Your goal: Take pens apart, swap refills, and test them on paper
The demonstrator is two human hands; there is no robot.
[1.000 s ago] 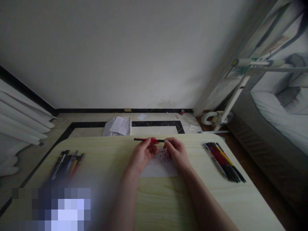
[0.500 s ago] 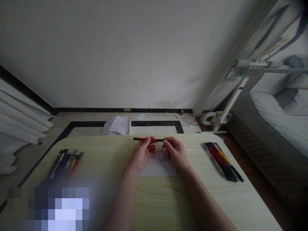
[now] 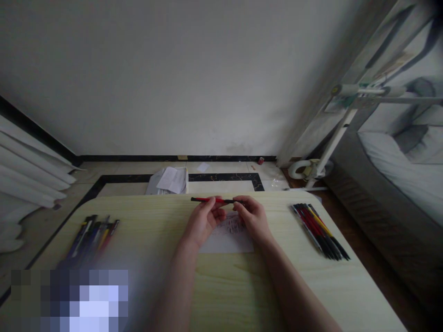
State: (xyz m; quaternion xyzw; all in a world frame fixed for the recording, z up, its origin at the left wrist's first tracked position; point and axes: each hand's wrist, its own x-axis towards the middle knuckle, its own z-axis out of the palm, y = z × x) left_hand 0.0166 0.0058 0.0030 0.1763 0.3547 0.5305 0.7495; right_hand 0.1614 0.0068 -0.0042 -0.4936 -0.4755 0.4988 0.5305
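Both my hands hold one red and black pen level above the far middle of a pale wooden table. My left hand pinches the pen's red barrel. My right hand pinches its dark right end. Under the hands lies a white sheet of paper with scribbled marks at its top.
A bunch of pens lies at the table's left, another bunch of pens at its right. A blurred patch covers the near left corner. On the floor beyond are loose papers, a white stand, and a bed to the right.
Hardly anything differs: the hands and the pen stay where they were, with only a slight shift of the view.
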